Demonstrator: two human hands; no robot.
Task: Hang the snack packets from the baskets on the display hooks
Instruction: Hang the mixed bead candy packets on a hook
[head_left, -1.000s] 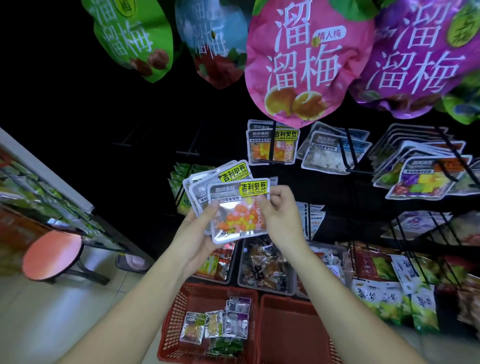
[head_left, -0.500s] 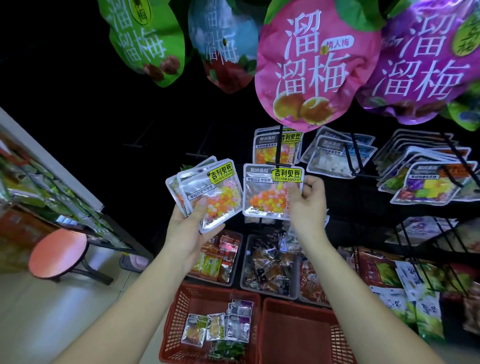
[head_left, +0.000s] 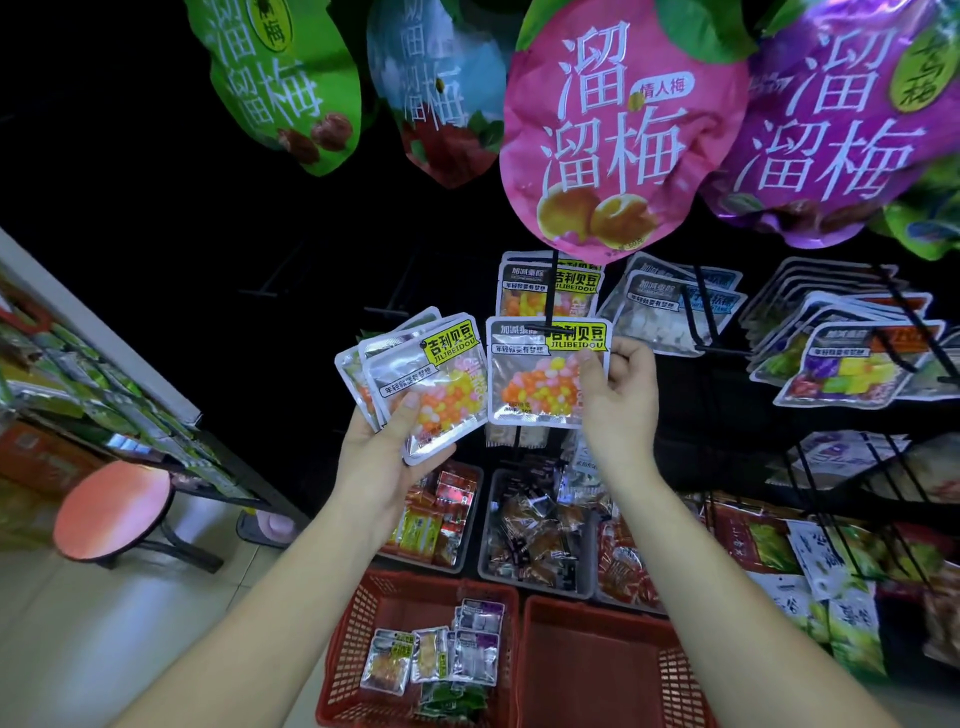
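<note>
My right hand (head_left: 618, 400) pinches a clear snack packet (head_left: 535, 379) of orange, pink and yellow sweets by its right edge. The packet's top sits at the tip of a black display hook (head_left: 551, 296), where matching packets (head_left: 545, 288) hang behind it. A fanned stack of the same packets (head_left: 421, 379) is gripped in my left hand (head_left: 384, 452), thumb on the front one, just left of the hook. Below, the left red basket (head_left: 353, 639) holds several more small packets. To its right stands a second red basket (head_left: 597, 670), with nothing visible inside.
Big plum bags (head_left: 618, 130) hang overhead in green, blue, pink and purple. More hooks with packets (head_left: 852, 364) fill the right side. Grey trays of wrapped snacks (head_left: 535, 525) sit on the low shelf. A red stool (head_left: 111, 509) and another rack (head_left: 104, 395) stand at left.
My right hand took the front packet off the stack and carried it up and right to the hook tip. The left hand drifted slightly left with the remaining packets.
</note>
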